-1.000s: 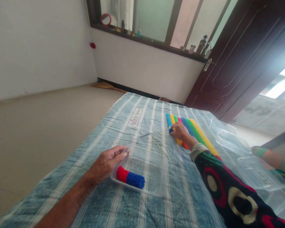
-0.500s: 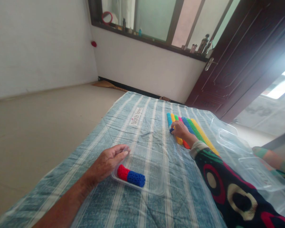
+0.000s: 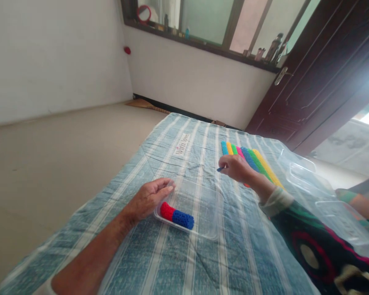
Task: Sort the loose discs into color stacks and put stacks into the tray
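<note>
My left hand (image 3: 149, 198) rests on the striped blue cloth (image 3: 184, 250), fingers curled against the left end of a clear plastic tray (image 3: 203, 221). In the tray lie a red piece (image 3: 166, 211) and a blue piece (image 3: 183, 219) of textured roll, end to end. My right hand (image 3: 235, 168) hovers above the cloth beside a row of coloured rolls (image 3: 249, 159). It pinches a small blue piece (image 3: 220, 168) between its fingertips.
Clear plastic containers (image 3: 313, 184) lie at the right of the cloth. Another person's sleeve (image 3: 356, 203) shows at the far right. A dark wooden door (image 3: 320, 69) stands behind. Bare floor (image 3: 49, 151) stretches to the left. A window sill holds bottles (image 3: 270, 47).
My right hand has lifted off the row of coloured rolls and come toward the tray with the small blue piece. My left hand has stayed at the tray. The view has shifted a little.
</note>
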Motion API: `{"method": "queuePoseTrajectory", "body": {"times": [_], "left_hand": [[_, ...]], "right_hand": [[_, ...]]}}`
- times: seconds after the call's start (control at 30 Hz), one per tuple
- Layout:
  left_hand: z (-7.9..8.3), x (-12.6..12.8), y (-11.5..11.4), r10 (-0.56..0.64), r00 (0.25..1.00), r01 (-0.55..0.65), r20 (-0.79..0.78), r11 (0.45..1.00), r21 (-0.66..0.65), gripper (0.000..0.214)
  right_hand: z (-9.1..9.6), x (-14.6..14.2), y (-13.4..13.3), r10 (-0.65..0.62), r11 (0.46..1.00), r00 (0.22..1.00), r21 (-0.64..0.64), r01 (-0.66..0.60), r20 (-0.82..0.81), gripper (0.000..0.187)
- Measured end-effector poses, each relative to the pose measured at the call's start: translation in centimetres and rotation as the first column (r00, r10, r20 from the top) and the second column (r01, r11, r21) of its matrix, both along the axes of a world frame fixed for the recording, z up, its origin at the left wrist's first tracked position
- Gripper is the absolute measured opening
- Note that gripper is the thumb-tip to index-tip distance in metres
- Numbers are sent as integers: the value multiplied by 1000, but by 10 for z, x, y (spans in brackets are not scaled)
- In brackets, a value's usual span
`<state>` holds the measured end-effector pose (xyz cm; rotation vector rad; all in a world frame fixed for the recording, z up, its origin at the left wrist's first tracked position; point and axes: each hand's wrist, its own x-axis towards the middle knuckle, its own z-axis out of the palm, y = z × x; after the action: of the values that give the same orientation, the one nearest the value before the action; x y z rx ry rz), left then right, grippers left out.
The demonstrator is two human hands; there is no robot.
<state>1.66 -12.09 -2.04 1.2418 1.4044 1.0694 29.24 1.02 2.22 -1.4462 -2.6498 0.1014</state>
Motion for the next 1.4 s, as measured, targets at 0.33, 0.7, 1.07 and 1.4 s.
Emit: {"method": "queuePoseTrajectory", "body": {"times": [0.33, 0.7, 1.07, 1.4], "left_hand": [[-5, 1, 0, -8, 1000, 9, -28, 1000, 30, 41], [-8, 0, 2, -17, 1000, 17, -22, 999, 29, 49], [0, 2, 0, 11, 998, -10, -62, 1000, 9, 48], [5, -2, 3, 35, 997, -36, -67, 999, -19, 42]], "right_hand": [[8, -47, -97, 651, 711, 748, -239, -661, -132, 23], [-27, -48, -97, 604, 716, 756, -245, -654, -254, 22], [-34, -51, -100, 549, 763, 800, -245, -598, -243, 32], [-14, -42, -93, 553, 777, 780, -158, -610, -291, 33]]}}
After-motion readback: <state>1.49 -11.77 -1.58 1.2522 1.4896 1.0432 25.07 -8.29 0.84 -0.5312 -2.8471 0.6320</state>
